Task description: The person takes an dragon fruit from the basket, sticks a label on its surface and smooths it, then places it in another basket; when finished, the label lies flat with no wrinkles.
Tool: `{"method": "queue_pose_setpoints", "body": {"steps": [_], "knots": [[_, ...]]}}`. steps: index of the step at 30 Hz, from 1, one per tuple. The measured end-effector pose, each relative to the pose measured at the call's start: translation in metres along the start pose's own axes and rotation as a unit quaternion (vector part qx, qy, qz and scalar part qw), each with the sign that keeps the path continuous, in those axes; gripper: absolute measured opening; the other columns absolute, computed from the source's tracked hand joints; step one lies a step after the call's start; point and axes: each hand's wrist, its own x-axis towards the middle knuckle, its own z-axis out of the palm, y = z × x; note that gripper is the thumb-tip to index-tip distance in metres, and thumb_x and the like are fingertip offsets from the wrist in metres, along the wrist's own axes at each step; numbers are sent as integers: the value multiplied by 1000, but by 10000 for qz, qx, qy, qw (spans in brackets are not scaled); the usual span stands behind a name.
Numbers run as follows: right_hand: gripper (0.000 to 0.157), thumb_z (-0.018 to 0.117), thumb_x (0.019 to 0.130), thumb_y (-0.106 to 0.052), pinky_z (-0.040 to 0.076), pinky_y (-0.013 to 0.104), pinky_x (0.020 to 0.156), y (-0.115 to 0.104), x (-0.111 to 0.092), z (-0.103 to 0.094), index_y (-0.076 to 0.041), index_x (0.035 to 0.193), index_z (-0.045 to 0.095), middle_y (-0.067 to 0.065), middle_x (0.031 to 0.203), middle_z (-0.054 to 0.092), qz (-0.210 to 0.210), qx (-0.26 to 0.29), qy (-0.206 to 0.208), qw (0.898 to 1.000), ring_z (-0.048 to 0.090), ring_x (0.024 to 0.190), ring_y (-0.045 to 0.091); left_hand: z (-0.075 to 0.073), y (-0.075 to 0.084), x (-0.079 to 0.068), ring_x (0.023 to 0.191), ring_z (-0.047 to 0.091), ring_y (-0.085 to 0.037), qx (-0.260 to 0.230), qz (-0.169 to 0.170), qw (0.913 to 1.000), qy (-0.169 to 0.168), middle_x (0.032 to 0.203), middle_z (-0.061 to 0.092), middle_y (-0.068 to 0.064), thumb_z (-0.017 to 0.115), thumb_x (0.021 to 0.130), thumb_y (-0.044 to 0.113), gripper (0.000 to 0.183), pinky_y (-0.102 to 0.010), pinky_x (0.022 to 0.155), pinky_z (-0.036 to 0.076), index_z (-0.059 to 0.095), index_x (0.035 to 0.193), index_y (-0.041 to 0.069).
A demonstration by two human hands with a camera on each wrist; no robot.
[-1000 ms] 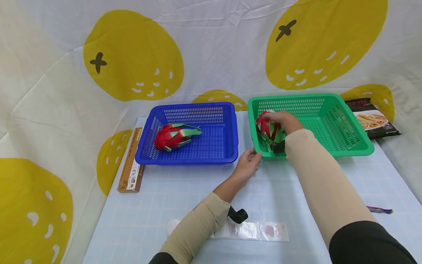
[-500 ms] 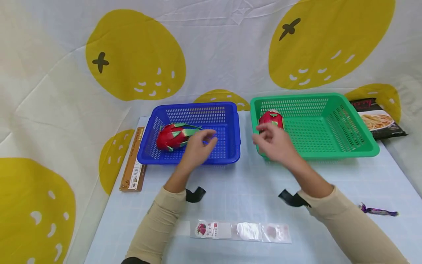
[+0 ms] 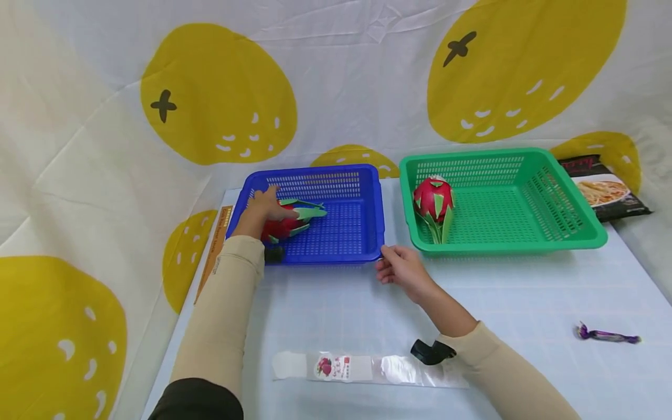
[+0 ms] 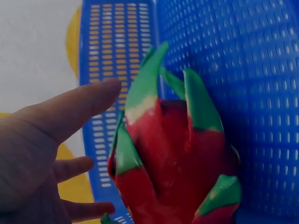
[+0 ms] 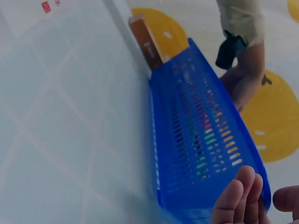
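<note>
My left hand (image 3: 264, 210) reaches into the blue basket (image 3: 346, 256), over a red dragon fruit (image 3: 283, 230) with green-tipped scales. In the left wrist view its thumb and fingers extend beside the dragon fruit (image 4: 173, 168), with a gap between thumb and fruit. At the basket's near right corner, my right hand (image 3: 406, 271) pinches the rim. The right wrist view has the fingertips (image 5: 247, 186) on one side of that rim and the thumb on the other. A second dragon fruit (image 3: 434, 199) lies at the left end of the green basket (image 3: 504, 249).
A brown box (image 3: 214, 251) lies along the blue basket's left side. Behind the green basket's right end is a black food packet (image 3: 604, 189). A clear plastic strip with a printed label (image 3: 333, 367) lies near the front, a purple-wrapped stick (image 3: 608, 335) to the right.
My right hand has left the dragon fruit in the green basket and moved to the blue basket's corner. My left hand has gone from the green basket's corner to the other dragon fruit.
</note>
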Motion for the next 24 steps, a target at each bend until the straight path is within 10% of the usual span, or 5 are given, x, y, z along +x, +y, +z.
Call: {"method": "queue_pose_setpoints", "body": {"steps": [7,24], "knots": [[41,41,101,-26,54,26,63,-5,0,10,12,116,49,6,76,61,266,552,-64,9981,61,63,15,-4,-4,10,141,5,-46,142,-340,9980,-509,155,4,-26,69,80,46,102,-60,112,15,6,151,8],[44,39,101,-22,57,29,71,-2,1,13,15,125,39,12,84,67,191,1382,-251,9899,67,71,16,8,-5,16,134,26,-41,-381,-590,9968,-370,150,21,-24,76,79,29,98,-54,110,26,11,151,9]]}}
